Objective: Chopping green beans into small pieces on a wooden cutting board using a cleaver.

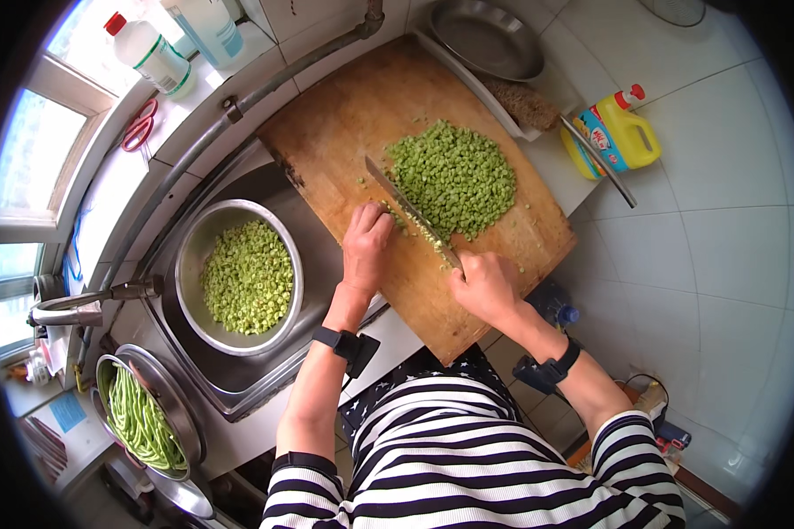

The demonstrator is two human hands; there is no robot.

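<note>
My right hand [486, 281] grips the handle of a kitchen knife [407, 202], its long blade slanting up to the left across a wooden cutting board [344, 119]. Small pale bits cling along the blade. Left of the blade, my left hand [368, 238] has its fingers curled on a few green bean pieces [395, 215], partly hidden by the fingers. Beyond the knife lies a large heap of finely chopped green beans [460, 178]. A metal bowl [296, 271] of chopped beans [248, 278] rests in the sink, left of my left hand.
The board overlaps the sink [172, 344]. Whole long beans [139, 416] fill a metal bowl at lower left. A faucet [99, 297] reaches from the left. Red scissors [139, 125] and bottles [152, 59] line the sill. A yellow jug [612, 135] stands at right, near a metal pan [486, 36].
</note>
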